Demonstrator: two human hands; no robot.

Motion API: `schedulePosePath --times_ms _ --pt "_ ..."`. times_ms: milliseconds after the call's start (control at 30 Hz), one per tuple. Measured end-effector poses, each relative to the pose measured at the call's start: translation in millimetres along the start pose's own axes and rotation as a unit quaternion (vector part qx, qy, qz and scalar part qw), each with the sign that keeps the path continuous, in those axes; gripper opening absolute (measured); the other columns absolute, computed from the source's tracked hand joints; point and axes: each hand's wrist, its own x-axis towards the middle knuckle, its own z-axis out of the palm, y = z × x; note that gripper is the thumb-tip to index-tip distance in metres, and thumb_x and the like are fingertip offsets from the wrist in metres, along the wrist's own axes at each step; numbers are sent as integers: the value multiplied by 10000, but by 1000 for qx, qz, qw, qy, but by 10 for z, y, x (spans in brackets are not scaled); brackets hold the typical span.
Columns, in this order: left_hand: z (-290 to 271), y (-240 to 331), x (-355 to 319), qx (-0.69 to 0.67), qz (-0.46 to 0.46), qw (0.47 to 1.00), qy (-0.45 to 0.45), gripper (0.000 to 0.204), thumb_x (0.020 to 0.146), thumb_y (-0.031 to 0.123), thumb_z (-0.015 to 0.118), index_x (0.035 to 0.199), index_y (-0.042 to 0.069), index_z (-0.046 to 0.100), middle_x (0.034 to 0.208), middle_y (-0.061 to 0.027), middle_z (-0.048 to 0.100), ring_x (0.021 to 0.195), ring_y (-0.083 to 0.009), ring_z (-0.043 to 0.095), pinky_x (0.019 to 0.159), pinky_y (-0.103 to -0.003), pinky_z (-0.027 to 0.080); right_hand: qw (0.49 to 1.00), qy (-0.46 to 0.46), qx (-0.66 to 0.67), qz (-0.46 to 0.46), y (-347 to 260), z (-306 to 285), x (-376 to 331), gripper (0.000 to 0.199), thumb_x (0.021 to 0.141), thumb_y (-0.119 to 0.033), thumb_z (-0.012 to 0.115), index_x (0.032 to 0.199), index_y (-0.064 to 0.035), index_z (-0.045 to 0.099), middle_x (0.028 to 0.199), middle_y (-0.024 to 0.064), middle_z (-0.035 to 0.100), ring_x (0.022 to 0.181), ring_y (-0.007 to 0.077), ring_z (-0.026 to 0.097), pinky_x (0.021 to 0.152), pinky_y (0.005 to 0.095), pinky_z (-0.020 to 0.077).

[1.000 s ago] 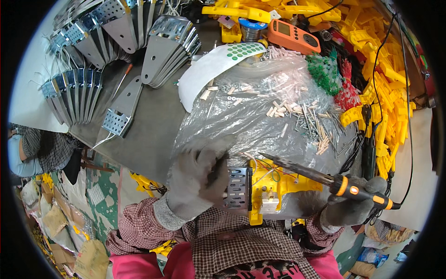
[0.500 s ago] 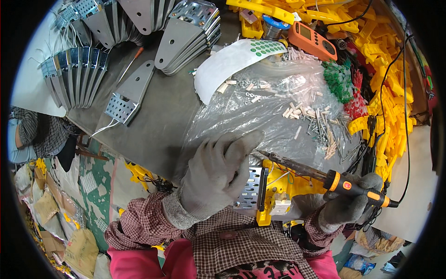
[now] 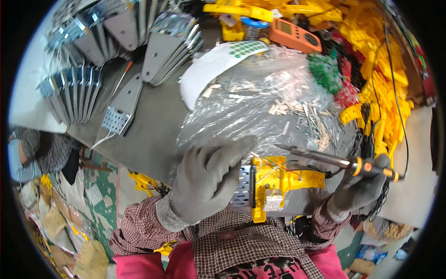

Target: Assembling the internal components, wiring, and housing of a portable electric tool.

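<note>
My right hand, in a grey glove, grips a soldering iron by its black and orange handle. Its dark tip points left, short of my left fingertips. My left hand, also gloved, is closed, thumb and fingers together; what they pinch, if anything, is too small to make out. Below the iron lies a yellow plastic housing with thin coloured wires and a white block-shaped part. A perforated metal plate adjoins its left side, partly hidden by my left hand.
Clear plastic sheeting carries loose screws and small pale pieces. Behind are a white curved card, an orange meter and a blue-rimmed spool. Grey metal plates stand left; yellow parts pile right. Someone sits far left.
The iron has moved right, its tip now farther from my left fingertips. The view has shifted slightly, and the yellow housing shows more fully. My left hand stays closed.
</note>
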Motion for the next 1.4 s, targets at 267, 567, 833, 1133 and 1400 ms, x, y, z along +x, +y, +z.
schedulePosePath --times_ms 267,567,833,1133,1400 --pt "150 208 295 -19 105 985 -135 400 751 -45 697 1129 81 655 1036 -72 673 930 -281 635 847 -406 479 819 12 411 400 188 -52 426 289 1030 -298 434 988 -36 548 497 -34 410 335 51 280 341 200 243" --pt "204 227 382 -62 127 978 -150 410 730 -82 682 1119 42 649 984 -92 678 850 -284 652 744 -385 504 823 -86 405 389 170 40 358 291 1029 -326 437 989 -49 517 551 -44 458 344 32 295 355 167 238" --pt "210 188 373 -81 131 977 -149 430 730 -74 682 1143 42 640 994 -98 680 855 -278 655 746 -389 507 828 -64 395 393 188 39 318 296 1044 -306 434 1042 -28 536 656 -31 513 440 3 390 394 139 292" --pt "215 191 363 -72 134 978 -146 448 735 -68 689 1164 48 634 963 -96 668 831 -282 645 743 -391 499 817 -73 422 386 183 26 326 286 1043 -299 441 1047 -32 543 657 -37 509 397 4 365 371 144 292" --pt "228 154 368 -56 158 976 -142 572 710 -68 662 1262 68 604 973 -88 627 861 -284 621 755 -390 496 821 -69 410 392 183 61 319 280 1044 -302 439 1042 -37 531 599 -49 486 369 9 339 372 147 285"
